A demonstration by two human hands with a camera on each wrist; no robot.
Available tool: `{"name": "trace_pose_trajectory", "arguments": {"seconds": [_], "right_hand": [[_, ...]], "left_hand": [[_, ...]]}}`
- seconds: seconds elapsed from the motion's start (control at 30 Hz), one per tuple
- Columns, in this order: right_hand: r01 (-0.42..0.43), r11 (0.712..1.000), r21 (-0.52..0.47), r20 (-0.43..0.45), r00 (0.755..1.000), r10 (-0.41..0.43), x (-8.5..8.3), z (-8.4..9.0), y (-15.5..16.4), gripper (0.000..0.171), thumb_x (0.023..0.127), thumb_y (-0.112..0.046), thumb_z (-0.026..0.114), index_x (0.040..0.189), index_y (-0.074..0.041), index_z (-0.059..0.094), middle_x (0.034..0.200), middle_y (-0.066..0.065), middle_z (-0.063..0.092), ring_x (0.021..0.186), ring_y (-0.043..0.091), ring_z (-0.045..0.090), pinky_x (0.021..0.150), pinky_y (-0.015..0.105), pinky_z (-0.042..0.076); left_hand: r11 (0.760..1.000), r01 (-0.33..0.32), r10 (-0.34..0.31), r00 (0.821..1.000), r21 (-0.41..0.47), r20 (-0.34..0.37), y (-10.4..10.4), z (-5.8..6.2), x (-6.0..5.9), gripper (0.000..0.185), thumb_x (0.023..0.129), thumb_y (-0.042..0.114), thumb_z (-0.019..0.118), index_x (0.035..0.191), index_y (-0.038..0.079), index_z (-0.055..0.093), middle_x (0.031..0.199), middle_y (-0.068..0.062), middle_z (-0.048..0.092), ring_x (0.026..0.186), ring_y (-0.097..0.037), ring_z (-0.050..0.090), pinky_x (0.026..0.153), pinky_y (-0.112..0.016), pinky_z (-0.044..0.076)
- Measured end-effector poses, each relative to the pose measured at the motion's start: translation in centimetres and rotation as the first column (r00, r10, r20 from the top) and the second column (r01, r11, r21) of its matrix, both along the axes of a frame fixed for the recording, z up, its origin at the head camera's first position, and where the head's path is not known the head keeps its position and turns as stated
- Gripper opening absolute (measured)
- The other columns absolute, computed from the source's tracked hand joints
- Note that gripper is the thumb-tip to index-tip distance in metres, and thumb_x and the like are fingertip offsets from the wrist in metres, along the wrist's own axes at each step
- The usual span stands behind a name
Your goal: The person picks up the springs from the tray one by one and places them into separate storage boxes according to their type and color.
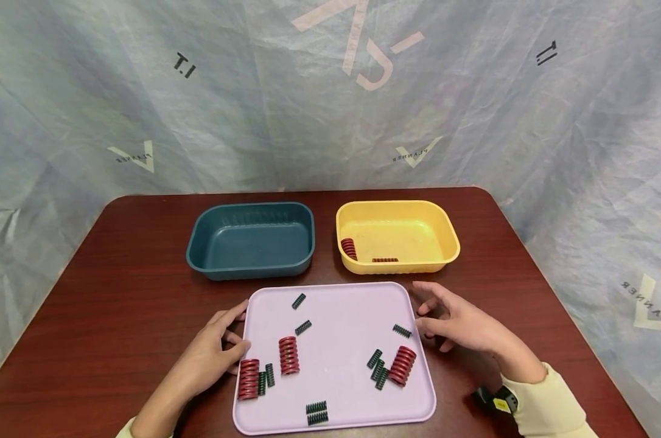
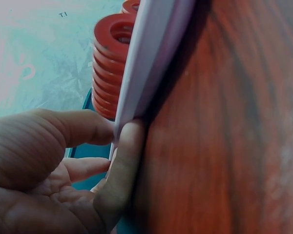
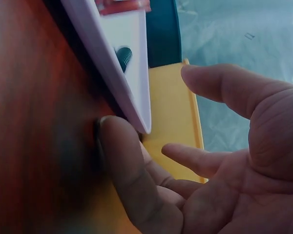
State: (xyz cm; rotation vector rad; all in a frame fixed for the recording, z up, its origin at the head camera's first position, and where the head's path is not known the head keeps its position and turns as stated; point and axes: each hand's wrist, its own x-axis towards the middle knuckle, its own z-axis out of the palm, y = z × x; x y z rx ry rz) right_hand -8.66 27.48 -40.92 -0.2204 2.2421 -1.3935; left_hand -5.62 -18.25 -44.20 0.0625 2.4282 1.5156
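Note:
A pale lilac tray (image 1: 338, 359) lies on the table, bearing three thick red coil springs (image 1: 289, 355) and several small dark green springs (image 1: 303, 327). My left hand (image 1: 212, 350) is at the tray's left edge, thumb at the rim and fingers against the outer side; the left wrist view shows the rim pinched there beside a red spring (image 2: 106, 68). At the tray's right edge, my right hand (image 1: 462, 319) has its fingers spread. In the right wrist view the thumb stands apart from the rim, and a fingertip (image 3: 118, 141) is near the tray's underside.
Behind the tray stand a dark teal bin (image 1: 251, 272) on the left and a yellow bin (image 1: 407, 267) on the right. Red springs (image 1: 349, 248) lie in the yellow one. A grey printed sheet (image 1: 319, 121) hangs behind the brown table (image 1: 106, 304).

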Motion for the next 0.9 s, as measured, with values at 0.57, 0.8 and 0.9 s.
{"name": "trace_pose_trajectory", "arguments": {"seconds": [0.57, 0.8, 0.9], "right_hand": [[0.038, 0.997, -0.062, 0.024, 0.999, -0.037, 2.0, -1.0, -0.8, 0.08, 0.097, -0.009, 0.071, 0.161, -0.008, 0.023, 0.121, 0.025, 0.046, 0.08, 0.033, 0.067, 0.051, 0.046, 0.06], [0.058, 0.995, -0.082, 0.031, 0.998, -0.056, 2.2, -1.2, -1.0, 0.083, 0.097, -0.009, 0.072, 0.162, -0.008, 0.021, 0.123, 0.025, 0.046, 0.083, 0.032, 0.068, 0.05, 0.046, 0.06], [0.059, 0.995, -0.081, 0.026, 0.998, -0.057, 2.2, -1.2, -1.0, 0.082, 0.097, -0.008, 0.072, 0.162, -0.007, 0.021, 0.124, 0.026, 0.046, 0.081, 0.032, 0.067, 0.05, 0.046, 0.06]], "left_hand": [[1.0, 0.0, 0.0, 1.0, 0.0, -0.012, 0.1, -0.2, -0.1, 0.074, 0.092, -0.008, 0.07, 0.157, 0.006, 0.039, 0.138, -0.019, 0.047, 0.093, -0.024, 0.065, 0.052, -0.033, 0.06], [1.0, 0.006, -0.007, 1.0, -0.011, -0.02, 0.0, -0.2, -0.1, 0.073, 0.092, -0.007, 0.071, 0.157, 0.006, 0.04, 0.138, -0.02, 0.047, 0.093, -0.023, 0.065, 0.052, -0.032, 0.06], [1.0, 0.01, -0.01, 1.0, -0.014, -0.027, 0.0, -0.3, -0.2, 0.073, 0.092, -0.007, 0.071, 0.157, 0.006, 0.04, 0.138, -0.02, 0.047, 0.092, -0.023, 0.065, 0.052, -0.032, 0.06]]}}
